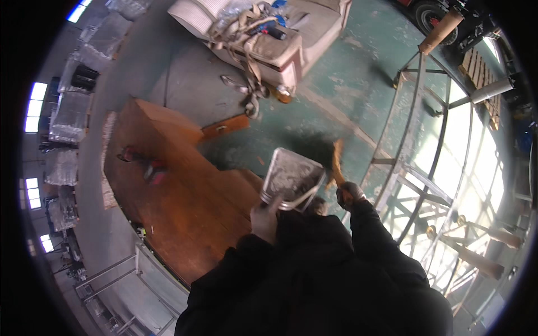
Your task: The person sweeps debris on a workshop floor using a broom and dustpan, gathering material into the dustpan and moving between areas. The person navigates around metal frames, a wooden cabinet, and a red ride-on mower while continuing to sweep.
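My left hand (pixel 266 218) grips the near left edge of a pale, square-mouthed tub (pixel 292 176). The tub's inside looks grey and dusty, and a pale band crosses its lower right side. To the right, my right hand (pixel 350 195) is closed around a yellow-brown, wooden-looking tool (pixel 337 161) that points away from me. Motion blurs the tool's far end, so its exact kind does not show. A brown wooden tabletop (pixel 185 218) spreads out left of my hands. Lying on it is a blurred red and black tool (pixel 152 169).
Ahead stands a beige sofa (pixel 280 56) with straps (pixel 246 33) heaped on it. A metal frame rack (pixel 412 129) with cardboard rolls rises at the right. An orange-brown board (pixel 224 128) lies beyond the table. Wrapped goods (pixel 70 117) line the far left.
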Motion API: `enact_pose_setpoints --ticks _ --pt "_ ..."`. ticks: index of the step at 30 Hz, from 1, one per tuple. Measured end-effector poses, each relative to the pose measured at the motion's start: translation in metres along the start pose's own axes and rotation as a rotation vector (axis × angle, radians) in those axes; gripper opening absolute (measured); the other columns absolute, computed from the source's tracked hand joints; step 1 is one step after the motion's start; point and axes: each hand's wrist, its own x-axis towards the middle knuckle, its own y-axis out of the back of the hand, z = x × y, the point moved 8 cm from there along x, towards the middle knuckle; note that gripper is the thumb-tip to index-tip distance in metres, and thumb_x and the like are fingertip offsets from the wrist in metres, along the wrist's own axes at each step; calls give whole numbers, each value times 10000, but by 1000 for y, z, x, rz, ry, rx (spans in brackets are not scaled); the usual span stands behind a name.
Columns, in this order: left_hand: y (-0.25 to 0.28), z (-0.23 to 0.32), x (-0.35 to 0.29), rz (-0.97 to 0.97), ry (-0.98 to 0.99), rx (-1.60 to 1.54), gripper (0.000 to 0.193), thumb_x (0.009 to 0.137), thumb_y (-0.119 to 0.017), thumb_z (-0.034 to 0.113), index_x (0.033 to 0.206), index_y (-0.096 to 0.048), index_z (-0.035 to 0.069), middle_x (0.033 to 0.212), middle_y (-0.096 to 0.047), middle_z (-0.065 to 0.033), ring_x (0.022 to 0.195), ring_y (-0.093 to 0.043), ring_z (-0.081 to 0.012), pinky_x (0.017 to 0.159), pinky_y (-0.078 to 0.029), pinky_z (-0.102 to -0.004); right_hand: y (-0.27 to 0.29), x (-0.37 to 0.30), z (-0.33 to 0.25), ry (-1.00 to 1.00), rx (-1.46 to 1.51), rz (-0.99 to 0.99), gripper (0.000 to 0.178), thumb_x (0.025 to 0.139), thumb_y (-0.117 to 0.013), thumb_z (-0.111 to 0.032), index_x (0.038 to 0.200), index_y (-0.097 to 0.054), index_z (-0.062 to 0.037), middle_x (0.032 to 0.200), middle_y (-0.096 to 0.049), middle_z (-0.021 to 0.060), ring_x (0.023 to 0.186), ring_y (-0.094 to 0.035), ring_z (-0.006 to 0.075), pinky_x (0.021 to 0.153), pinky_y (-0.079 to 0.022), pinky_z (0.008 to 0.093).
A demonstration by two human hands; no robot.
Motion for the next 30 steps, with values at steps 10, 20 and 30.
enact_pose_setpoints --ticks 10,20,30 --pt "17 8 101 42 135 -398 411 1063 -811 281 1269 -797 -75 1135 -820 -70 1019 -741 -169 919 -567 -349 -86 -141 -85 210 -425 276 271 1059 -706 -260 1095 -710 9 822 -702 91 636 -703 230 570 -569 388" --pt "31 6 136 309 49 -419 278 1042 -835 246 1126 -789 -15 892 -688 26 712 -588 -81 643 -437 -305 -156 -142 -197 14 -936 266 475 974 -727 -33 1445 -705 21 947 -721 115 650 -703 208 596 -582 350" --pt "12 11 142 609 97 -687 381 1037 -860 337 1103 -761 -25 949 -723 -63 873 -700 -143 768 -593 -335 -352 -78 -264 -54 -1259 -53 905 953 -756 -43 1796 -427 -67 992 -726 79 744 -714 171 650 -604 357"
